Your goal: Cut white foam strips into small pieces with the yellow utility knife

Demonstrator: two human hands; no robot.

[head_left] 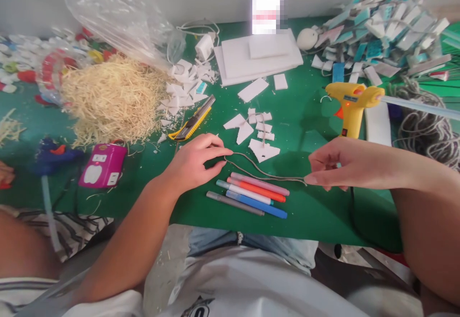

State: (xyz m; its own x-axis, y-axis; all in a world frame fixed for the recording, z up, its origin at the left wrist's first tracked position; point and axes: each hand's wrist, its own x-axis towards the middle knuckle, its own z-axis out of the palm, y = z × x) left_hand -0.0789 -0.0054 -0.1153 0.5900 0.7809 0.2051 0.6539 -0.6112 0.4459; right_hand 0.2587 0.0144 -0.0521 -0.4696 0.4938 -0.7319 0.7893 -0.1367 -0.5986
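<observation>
A thin grey cord is doubled into a long narrow loop between my hands, just above the green tabletop. My left hand pinches its looped end between thumb and forefinger. At the other side my right hand grips the two loose ends with closed fingertips. Below the cord lie several markers side by side, among them a blue marker and an orange marker. Beyond it are cut white foam pieces, some with cord on them. A yellow utility knife rests past my left hand.
A yellow glue gun stands beyond my right hand, near a tangle of grey cord. Straw shreds are heaped left, behind a magenta power adapter. White foam sheets lie at the back. Another person's hand shows far left.
</observation>
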